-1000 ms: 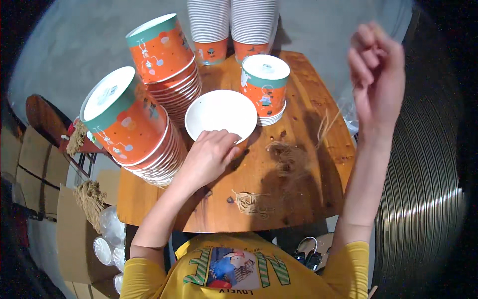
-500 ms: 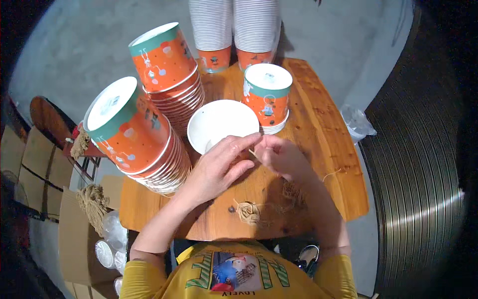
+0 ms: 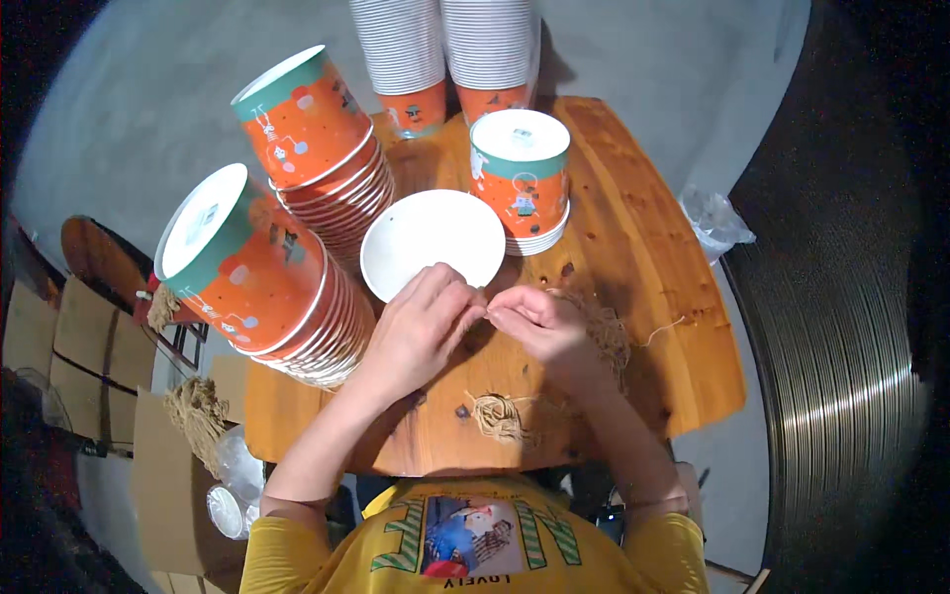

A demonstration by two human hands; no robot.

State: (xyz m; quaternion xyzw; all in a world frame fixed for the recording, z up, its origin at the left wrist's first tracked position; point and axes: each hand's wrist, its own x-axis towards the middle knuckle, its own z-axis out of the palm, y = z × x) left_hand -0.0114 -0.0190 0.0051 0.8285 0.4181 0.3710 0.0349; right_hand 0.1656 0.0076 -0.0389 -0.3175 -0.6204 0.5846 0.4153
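My left hand point(image 3: 424, 325) is over the middle of the wooden table, its fingers bent and closed at the tips, in front of a round white bowl point(image 3: 432, 238). Fingertip to fingertip with it, my right hand point(image 3: 537, 325) makes a pinch. Whatever lies between the fingers is too small to make out. Tangled tan string point(image 3: 608, 342) lies beside and partly behind my right hand. A small coil of the same string point(image 3: 498, 416) rests nearer my body, between my forearms.
Two leaning stacks of upside-down orange paper tubs point(image 3: 247, 267) point(image 3: 312, 129) stand on the left. A shorter tub stack point(image 3: 520, 188) sits behind my right hand. Tall nested white-rimmed stacks point(image 3: 401, 49) rise at the far edge of the table point(image 3: 653, 257). A cardboard box point(image 3: 168, 485) is lower left.
My left fingers, stretched out before, have curled in to a pinch. My right hand has shifted slightly down, with its fingers straighter. The whole view has shifted a little.
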